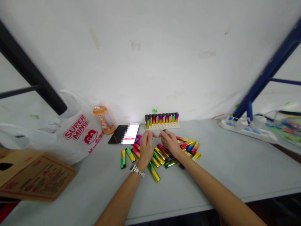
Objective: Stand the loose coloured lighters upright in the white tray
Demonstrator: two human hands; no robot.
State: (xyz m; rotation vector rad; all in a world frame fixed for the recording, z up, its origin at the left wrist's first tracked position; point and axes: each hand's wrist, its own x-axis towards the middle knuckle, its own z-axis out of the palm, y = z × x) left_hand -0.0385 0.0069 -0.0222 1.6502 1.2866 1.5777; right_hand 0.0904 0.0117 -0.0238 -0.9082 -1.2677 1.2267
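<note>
My left hand (146, 146) and my right hand (169, 142) hover close together over a heap of several shiny multicoloured lighters (162, 154) lying flat on the grey table (223, 166). The right hand's fingers pinch a small dark object (164, 131), apparently a lighter's top, just in front of a cream rack (162, 126). The rack holds a row of upright lighters (161, 118). My left fingers curl toward the right hand; what they hold, if anything, is hidden. A metal watch (137, 170) is on my left wrist.
A phone (124, 134) with a lit screen leans left of the rack, beside an orange drink bottle (103, 117). A white plastic bag (75, 131) and a cardboard box (33, 177) sit at the left. A power strip (244, 128) lies at the right. A white wall stands behind.
</note>
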